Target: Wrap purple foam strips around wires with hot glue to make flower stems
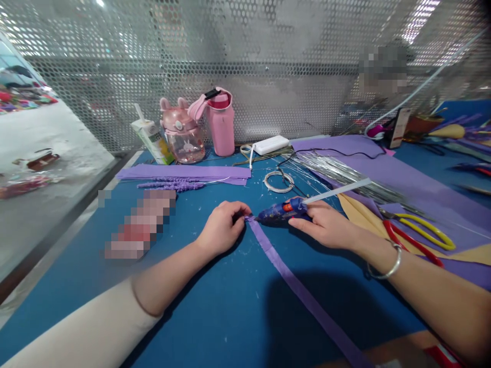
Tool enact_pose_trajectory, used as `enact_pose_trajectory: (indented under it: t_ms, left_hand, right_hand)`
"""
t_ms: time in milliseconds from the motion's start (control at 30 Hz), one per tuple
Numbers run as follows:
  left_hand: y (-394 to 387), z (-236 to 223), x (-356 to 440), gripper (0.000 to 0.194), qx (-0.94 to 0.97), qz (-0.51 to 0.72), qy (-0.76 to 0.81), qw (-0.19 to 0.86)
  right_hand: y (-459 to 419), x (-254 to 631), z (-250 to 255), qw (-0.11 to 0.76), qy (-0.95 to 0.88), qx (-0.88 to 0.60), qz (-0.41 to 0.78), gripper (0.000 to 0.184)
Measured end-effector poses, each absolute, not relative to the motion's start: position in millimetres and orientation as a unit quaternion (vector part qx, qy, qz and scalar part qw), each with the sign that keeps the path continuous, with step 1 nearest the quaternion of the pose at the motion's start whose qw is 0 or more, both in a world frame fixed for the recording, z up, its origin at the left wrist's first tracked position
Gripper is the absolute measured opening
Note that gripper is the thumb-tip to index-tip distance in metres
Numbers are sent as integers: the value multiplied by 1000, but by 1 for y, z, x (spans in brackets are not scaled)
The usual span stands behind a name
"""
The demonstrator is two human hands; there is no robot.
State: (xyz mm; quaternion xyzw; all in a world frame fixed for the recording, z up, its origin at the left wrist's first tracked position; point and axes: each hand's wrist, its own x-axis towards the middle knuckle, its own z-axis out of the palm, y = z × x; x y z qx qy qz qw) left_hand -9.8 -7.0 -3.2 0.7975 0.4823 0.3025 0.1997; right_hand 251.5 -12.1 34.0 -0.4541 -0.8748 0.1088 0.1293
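Between its thumb and fingers, my left hand [223, 227] pinches the far end of a long purple strip [286, 273]. The strip runs from there across the blue tabletop toward the near edge. My right hand [326, 225] grips a blue glue gun [282, 212], with a long whitish glue stick [337, 191] poking out of its back. The gun's nozzle is at the strip's end, close to my left fingertips; whether it touches cannot be made out. Purple fuzzy stems [172, 185] lie beyond my left hand.
Flat purple strips [184, 173] lie at the back left, near a carton drink [151, 140], a clear bottle [184, 140] and a pink bottle [221, 125]. A tape ring [279, 188], silver wires [345, 171] and red-and-yellow scissors [422, 230] lie farther right. A perforated metal panel [284, 66] stands behind.
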Motion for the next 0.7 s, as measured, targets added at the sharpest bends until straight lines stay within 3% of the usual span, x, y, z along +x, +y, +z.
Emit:
enact_pose_trajectory:
  t_ms: [233, 533, 700]
  left_hand:
    - [-6, -3, -10, 21, 798, 297, 482, 207]
    - [-7, -6, -11, 22, 797, 303, 479, 208]
    - [-6, -6, -10, 21, 796, 304, 480, 210]
  right_hand:
    - [-16, 252, 39, 91, -881, -454, 100, 43]
    - [-17, 255, 44, 101, -888, -433, 116, 37]
    - [-9, 269, 48, 193, -874, -432, 114, 29]
